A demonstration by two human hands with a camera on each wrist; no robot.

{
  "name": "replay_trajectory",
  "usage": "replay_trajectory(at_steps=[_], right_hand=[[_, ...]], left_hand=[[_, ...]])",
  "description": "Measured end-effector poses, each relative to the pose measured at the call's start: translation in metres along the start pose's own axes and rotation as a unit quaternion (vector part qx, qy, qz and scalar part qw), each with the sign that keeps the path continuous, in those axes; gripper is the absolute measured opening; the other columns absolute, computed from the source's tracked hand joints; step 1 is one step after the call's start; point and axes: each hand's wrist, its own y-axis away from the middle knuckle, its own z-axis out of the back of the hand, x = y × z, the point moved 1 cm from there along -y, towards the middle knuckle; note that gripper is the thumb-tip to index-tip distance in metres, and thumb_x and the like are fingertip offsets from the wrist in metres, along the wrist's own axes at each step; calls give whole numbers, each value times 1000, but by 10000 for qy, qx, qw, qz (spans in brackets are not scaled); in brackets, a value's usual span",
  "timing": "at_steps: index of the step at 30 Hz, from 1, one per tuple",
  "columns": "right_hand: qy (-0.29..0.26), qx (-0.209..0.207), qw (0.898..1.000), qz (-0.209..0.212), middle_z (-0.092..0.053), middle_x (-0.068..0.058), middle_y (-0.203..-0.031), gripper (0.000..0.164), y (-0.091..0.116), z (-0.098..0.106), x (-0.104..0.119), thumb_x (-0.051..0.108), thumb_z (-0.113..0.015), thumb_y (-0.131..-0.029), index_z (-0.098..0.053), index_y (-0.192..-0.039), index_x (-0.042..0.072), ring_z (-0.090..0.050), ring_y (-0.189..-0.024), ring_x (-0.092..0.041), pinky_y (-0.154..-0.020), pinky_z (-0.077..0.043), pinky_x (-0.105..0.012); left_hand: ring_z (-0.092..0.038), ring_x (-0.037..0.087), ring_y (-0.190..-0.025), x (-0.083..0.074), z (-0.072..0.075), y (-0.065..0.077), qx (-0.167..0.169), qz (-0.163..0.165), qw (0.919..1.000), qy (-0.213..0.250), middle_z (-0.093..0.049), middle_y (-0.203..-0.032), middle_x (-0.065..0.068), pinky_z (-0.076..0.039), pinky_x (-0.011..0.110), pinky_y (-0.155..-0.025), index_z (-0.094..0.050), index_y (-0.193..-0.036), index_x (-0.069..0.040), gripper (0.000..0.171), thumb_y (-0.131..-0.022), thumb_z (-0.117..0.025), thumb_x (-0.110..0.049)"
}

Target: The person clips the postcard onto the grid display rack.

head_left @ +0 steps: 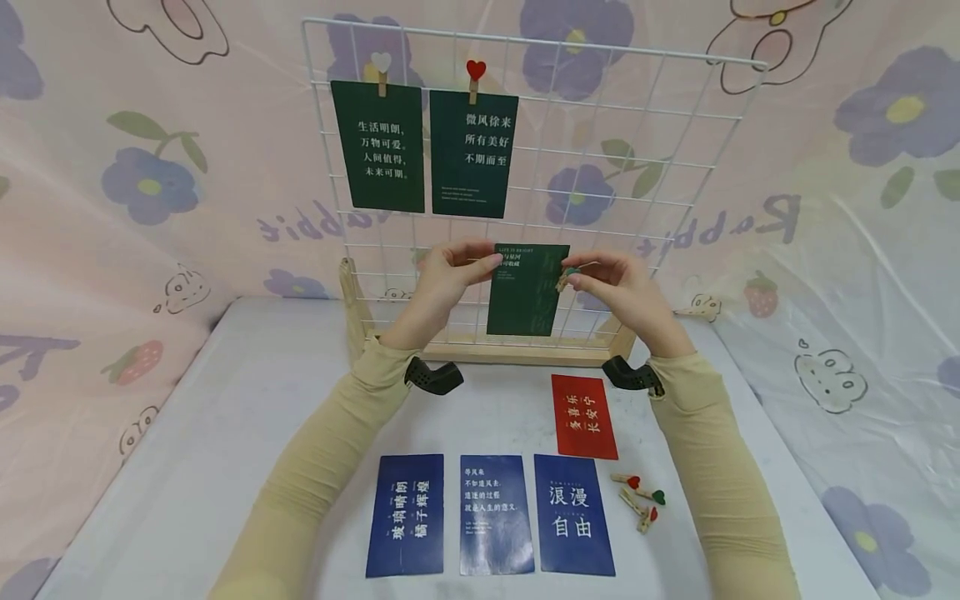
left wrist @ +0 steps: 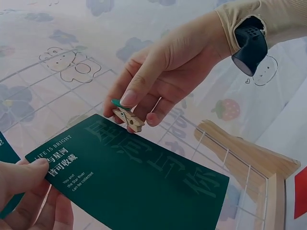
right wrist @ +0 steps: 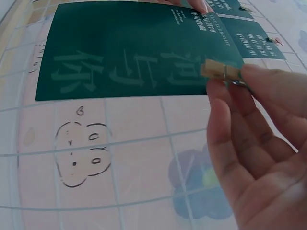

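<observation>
My left hand [head_left: 448, 283] pinches a dark green card [head_left: 527, 292] by its upper left edge, thumb over the printed front. The card hangs upright in front of the lower part of a white wire grid [head_left: 600, 150]. Between the thumb and fingers of my right hand [head_left: 618, 287] is a small wooden clothespin [left wrist: 128, 119] with a green top. It is close to the card's right edge. Two other green cards, one on the left [head_left: 381, 150] and one beside it [head_left: 472, 158], hang higher on the grid, each under a heart-topped clothespin.
Three blue cards [head_left: 497, 517] lie in a row on the white table [head_left: 247, 417]. Behind them is a red card [head_left: 585, 417], with several small heart clothespins [head_left: 637, 500] at the right. The grid stands in a wooden base [head_left: 525, 353] before a patterned cloth.
</observation>
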Motion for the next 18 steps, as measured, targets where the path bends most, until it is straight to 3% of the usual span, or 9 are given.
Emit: replay_trajectory(at_steps=[7,12,18], right_hand=[[-242,-324,9988,259,-67,-7,-110,27,-6,10,14,14,-67,-91,-66,-116,3,-63,-95,-19,-94,-46,-29],[-719,-465,9957,346,-63,-11,-115,27,-10,15,22,10,-66,-91,-65,-117,1,-61,-101,-22,-95,-46,-26],[-684,-645,9948,382,-63,-9,-114,26,-15,17,30,9,-67,-90,-66,-115,2,-61,-103,-19,-93,-48,-26]], left_hand=[[-61,21,-96,-16,-9,-9,-76,-198,9998,-36,-64,-106,9,-52,28,-87,-67,-114,-4,26,-88,-70,-11],[-61,21,-94,-25,-14,-16,-138,-560,9983,43,-64,-105,10,-53,28,-86,-67,-113,0,26,-88,-69,-7],[-62,21,-93,-31,-17,-21,-311,-767,9966,49,-66,-104,9,-53,27,-85,-68,-111,0,24,-88,-69,-6]])
